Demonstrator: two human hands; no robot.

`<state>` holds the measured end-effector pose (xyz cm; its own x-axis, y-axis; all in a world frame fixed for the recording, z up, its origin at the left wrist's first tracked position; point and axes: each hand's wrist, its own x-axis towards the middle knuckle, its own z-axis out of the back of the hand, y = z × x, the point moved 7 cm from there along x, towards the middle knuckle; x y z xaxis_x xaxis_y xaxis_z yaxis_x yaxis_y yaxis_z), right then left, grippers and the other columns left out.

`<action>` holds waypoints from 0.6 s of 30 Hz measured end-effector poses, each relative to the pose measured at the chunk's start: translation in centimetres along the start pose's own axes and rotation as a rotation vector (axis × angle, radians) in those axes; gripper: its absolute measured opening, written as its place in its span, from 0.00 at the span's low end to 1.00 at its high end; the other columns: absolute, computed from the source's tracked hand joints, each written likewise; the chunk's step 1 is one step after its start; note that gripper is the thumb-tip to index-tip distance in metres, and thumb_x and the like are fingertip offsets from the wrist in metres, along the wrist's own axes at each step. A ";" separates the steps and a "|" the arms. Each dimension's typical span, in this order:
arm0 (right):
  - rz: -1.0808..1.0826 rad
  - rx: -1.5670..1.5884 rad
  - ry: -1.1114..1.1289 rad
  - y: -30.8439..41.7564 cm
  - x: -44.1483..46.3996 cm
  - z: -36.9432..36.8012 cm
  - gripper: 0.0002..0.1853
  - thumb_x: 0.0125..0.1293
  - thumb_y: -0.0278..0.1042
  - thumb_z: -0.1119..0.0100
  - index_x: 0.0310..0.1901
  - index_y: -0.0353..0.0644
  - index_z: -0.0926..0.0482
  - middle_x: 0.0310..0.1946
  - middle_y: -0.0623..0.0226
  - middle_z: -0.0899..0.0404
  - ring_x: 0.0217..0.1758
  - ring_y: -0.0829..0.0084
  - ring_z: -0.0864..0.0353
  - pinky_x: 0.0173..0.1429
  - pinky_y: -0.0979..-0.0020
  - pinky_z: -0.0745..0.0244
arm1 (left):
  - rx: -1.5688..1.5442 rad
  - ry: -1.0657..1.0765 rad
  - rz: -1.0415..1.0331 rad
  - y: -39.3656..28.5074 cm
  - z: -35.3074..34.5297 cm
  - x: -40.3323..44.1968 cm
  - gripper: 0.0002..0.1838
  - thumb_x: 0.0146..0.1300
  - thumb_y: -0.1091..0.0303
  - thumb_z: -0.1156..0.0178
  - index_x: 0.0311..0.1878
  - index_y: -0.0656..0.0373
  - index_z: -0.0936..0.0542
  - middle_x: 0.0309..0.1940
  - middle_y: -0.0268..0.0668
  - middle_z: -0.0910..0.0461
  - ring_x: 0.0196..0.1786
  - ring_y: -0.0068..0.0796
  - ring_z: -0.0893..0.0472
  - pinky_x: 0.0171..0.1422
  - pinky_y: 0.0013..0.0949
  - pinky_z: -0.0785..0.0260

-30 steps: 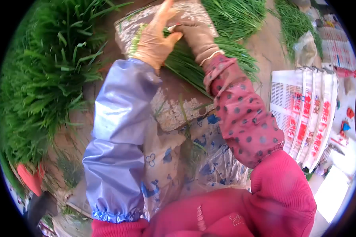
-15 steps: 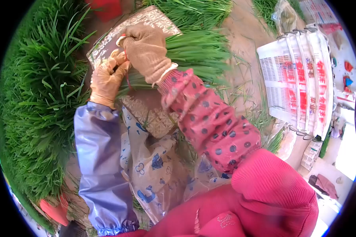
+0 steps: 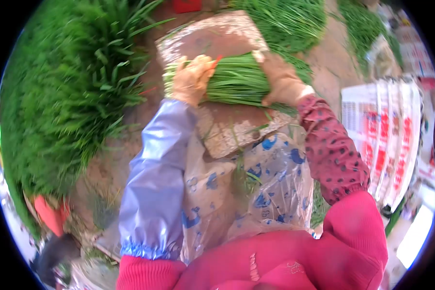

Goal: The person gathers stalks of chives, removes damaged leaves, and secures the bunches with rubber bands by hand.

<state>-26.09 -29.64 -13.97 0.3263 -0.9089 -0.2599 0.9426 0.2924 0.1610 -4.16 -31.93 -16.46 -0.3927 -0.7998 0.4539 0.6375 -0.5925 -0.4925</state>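
A bundle of long green chives [image 3: 239, 81] lies across a patterned board [image 3: 212, 41]. My left hand [image 3: 192, 79], in a tan glove, is wrapped over the pale stem end on the left. A bit of red tie [image 3: 218, 61] shows beside its fingers. On the leafy side, my right hand [image 3: 281, 79], in a brown knit glove, curves around the bundle and grips it. The underside of the bundle is hidden.
A tall mass of loose chives [image 3: 68, 106] fills the left side, and more chives [image 3: 290, 21] lie behind the board. White printed crates [image 3: 379, 130] stand at right. Clear plastic with blue prints [image 3: 270, 188] covers my lap. An orange-red object [image 3: 50, 215] sits lower left.
My right hand has left the red tie near my left hand and moved right, onto the leafy part of the bundle. The whole view has shifted.
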 end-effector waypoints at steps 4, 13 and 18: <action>-0.205 0.136 0.115 -0.5 -0.8 0.7 0.52 0.36 0.39 0.21 0.67 0.51 0.37 0.59 0.50 0.28 0.64 0.51 0.30 0.64 0.57 0.33 | -0.209 0.033 0.099 1.4 -0.2 -0.1 0.08 0.63 0.65 0.38 0.43 0.54 0.17 0.41 0.33 0.17 0.52 0.31 0.20 0.65 0.40 0.41; 0.222 -0.253 -0.210 3.7 2.2 11.3 0.24 0.52 0.28 0.37 0.54 0.43 0.24 0.44 0.57 0.20 0.48 0.60 0.20 0.52 0.64 0.25 | -0.874 -0.434 0.609 0.5 2.4 0.5 0.11 0.62 0.62 0.36 0.41 0.59 0.15 0.37 0.38 0.15 0.42 0.27 0.19 0.51 0.33 0.28; 0.557 -0.673 -0.352 15.4 0.8 13.0 0.15 0.59 0.27 0.44 0.50 0.43 0.22 0.37 0.58 0.22 0.42 0.65 0.21 0.47 0.65 0.27 | -1.478 -0.748 0.503 -2.7 1.8 0.9 0.06 0.62 0.71 0.36 0.38 0.63 0.18 0.38 0.34 0.19 0.43 0.23 0.23 0.52 0.29 0.31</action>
<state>-12.26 -29.70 0.70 0.8057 -0.5923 0.0093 0.5361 0.7223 -0.4369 -5.00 -30.91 -13.39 0.2786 -0.9584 0.0620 -0.6743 -0.2412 -0.6979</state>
